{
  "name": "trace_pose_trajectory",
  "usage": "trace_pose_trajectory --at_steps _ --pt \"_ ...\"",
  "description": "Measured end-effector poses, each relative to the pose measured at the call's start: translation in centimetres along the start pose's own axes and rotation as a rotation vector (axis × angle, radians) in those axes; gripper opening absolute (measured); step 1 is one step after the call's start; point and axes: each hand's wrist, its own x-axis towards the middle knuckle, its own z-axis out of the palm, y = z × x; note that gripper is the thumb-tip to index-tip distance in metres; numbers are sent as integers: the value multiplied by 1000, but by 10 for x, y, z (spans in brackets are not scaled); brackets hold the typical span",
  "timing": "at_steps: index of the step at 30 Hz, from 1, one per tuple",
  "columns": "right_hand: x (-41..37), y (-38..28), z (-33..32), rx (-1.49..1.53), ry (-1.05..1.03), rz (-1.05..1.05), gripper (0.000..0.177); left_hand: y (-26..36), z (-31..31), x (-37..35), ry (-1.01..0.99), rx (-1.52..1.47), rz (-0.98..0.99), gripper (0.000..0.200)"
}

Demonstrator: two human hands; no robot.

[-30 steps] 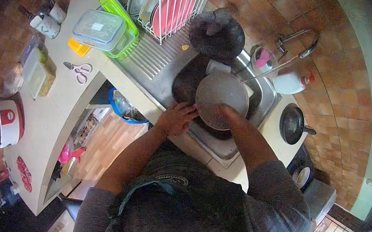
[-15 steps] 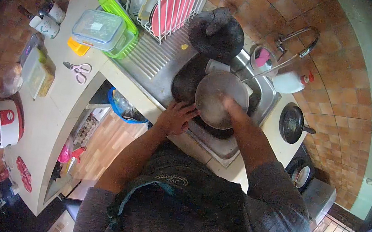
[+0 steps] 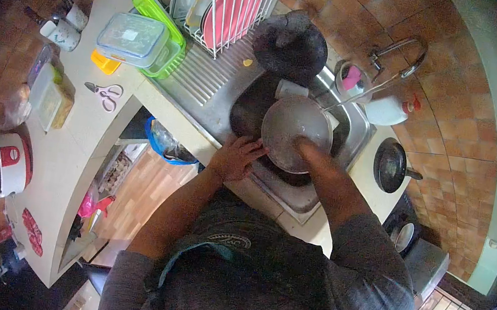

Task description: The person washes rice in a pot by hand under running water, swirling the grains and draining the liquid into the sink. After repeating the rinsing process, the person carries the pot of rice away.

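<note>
A round, greyish metal bowl [image 3: 290, 123] sits over the sink, and a thin stream from the tap [image 3: 410, 70] runs toward its far rim. My left hand [image 3: 237, 158] grips the bowl's near-left rim with its fingertips. My right hand [image 3: 307, 151] reaches down inside the bowl; its fingers are hidden, so whether they hold anything does not show. Behind the bowl a white cup [image 3: 291, 89] lies in the sink [image 3: 360, 138]. A dark, blackened wok-like pan [image 3: 291, 44] rests at the sink's back edge.
A dish rack [image 3: 215, 25] with a pink plate [image 3: 234, 15] stands at the back left. Lidded containers [image 3: 132, 36] and scissors [image 3: 105, 95] lie on the left counter. A dish-soap bottle [image 3: 386, 110] and a small frying pan [image 3: 390, 165] are at the right.
My right hand has shifted slightly within the bowl, toward its near-right side, and its fingers are now less visible. My left hand stays at the rim.
</note>
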Motion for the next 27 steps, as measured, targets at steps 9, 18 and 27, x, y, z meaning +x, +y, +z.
trace_pose_trajectory --at_steps 9,18,27 --pt "-7 -19 24 110 12 17 33 0 2 0 -17 20 -3 71" --pt "-5 -27 3 215 19 37 33 2 -3 2 -62 53 -20 71" --pt "-5 -51 -8 -533 55 114 33 1 1 1 -7 17 -7 72"
